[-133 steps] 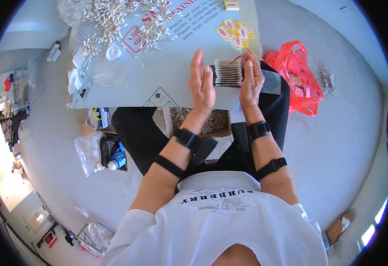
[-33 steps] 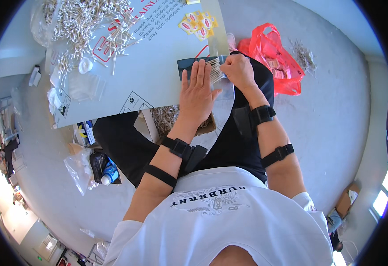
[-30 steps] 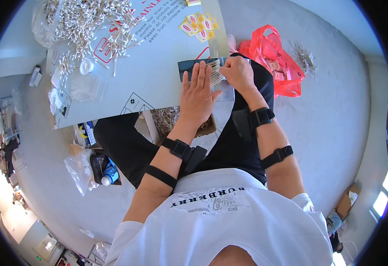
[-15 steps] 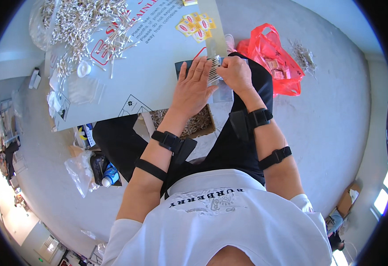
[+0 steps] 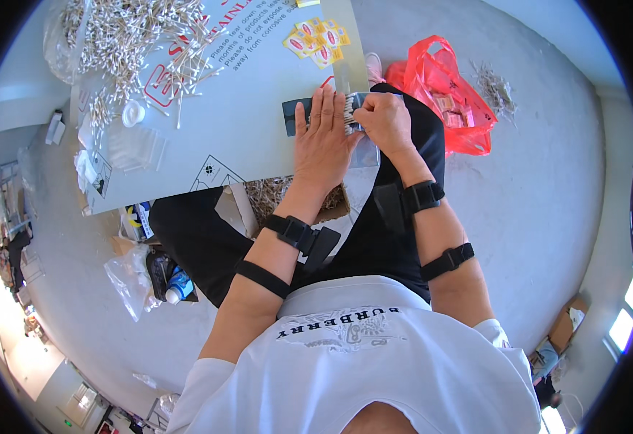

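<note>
My left hand lies flat on a dark sheet near the table's right edge, fingers stretched out. A row of cotton swabs shows between its index finger and my right hand, its tips toward the right; the rest is hidden under the left palm. My right hand is closed, with thumb and index finger pinched at the edge of a clear plastic bag next to the swabs. The fingertips are partly hidden. Black straps with dark modules are on both forearms.
A big heap of loose cotton swabs covers the table's far left, near a white round lid and clear plastic bags. Yellow-and-white labels lie farther back. Below the edge stands a cardboard box; a red bag is right.
My left hand has shifted slightly right, its thumb moving up toward my right hand, and its forearm has swung right. Less of the swab row shows. My right hand has barely moved.
</note>
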{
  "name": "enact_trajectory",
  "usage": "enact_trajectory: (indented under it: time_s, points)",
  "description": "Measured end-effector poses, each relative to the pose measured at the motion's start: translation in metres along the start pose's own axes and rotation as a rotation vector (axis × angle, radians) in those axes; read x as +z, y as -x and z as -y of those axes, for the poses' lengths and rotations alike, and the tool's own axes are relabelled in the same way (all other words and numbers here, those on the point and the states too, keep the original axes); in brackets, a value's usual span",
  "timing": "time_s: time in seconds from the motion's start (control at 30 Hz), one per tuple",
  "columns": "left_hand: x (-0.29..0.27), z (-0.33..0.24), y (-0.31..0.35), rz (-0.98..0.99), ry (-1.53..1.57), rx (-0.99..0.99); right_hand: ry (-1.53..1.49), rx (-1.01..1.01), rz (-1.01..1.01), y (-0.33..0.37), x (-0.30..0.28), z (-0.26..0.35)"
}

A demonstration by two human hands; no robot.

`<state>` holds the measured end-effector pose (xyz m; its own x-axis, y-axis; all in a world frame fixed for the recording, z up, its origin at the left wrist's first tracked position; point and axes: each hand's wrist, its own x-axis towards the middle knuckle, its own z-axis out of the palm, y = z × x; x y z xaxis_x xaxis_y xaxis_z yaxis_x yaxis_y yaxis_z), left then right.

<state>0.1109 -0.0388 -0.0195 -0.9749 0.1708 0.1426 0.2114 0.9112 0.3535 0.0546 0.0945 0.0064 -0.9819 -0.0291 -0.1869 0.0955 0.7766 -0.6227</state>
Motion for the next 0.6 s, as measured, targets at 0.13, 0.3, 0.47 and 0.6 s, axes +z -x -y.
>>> enact_trajectory:
  time_s: [0.13, 0.3, 0.47, 0.6]
  points:
    - [-0.007, 0.0, 0.004, 0.056, -0.013, 0.015, -0.022, 0.013, -0.086, 0.005, 0.004, 0.0]
    - [-0.007, 0.01, 0.005, -0.004, -0.013, 0.093, -0.009, -0.012, -0.099, 0.004, 0.005, 0.001]
    - [-0.014, 0.021, -0.015, 0.029, 0.004, 0.186, 0.009, -0.025, -0.038, 0.001, 0.001, 0.003]
    - [-0.015, 0.028, -0.019, 0.075, -0.007, 0.247, 0.0, -0.012, -0.039, 0.0, 0.003, 0.001]
